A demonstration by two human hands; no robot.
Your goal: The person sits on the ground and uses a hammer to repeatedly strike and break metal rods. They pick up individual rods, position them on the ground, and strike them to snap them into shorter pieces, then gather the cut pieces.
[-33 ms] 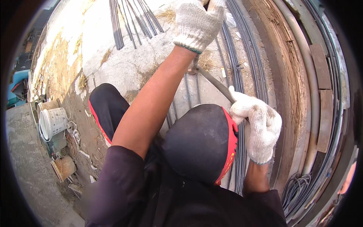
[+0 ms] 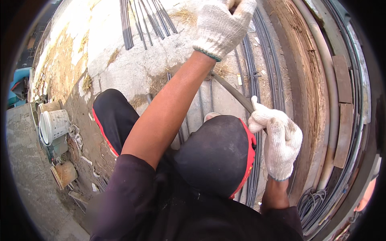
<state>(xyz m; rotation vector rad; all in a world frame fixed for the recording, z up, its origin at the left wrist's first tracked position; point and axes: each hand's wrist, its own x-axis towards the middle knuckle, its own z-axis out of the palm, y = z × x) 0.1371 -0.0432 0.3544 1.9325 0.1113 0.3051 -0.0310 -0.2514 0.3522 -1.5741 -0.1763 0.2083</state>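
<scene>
My left hand [image 2: 225, 30], in a white knit glove, reaches to the upper edge. Its fingers curl, but their tips are partly out of view and I cannot make out what they hold. My right hand [image 2: 277, 138], gloved the same way, wraps round a grey metal bar [image 2: 232, 91], the thumb lying along it. The bar slants up and left to a spot beside my left wrist, where my forearm hides its far end. Below that, thin steel rods [image 2: 201, 102] lie on the concrete between my bent knees.
A bundle of long steel bars [image 2: 251, 68] runs along the right, beside a rough wooden beam [image 2: 307, 80]. More short rods [image 2: 146, 22] lie at the far left. White buckets [image 2: 54, 126] stand at the left, and a coiled cable [image 2: 313, 201] lies at the lower right.
My left hand has shifted a little to the right. My right hand and the grey bar have moved slightly down and right.
</scene>
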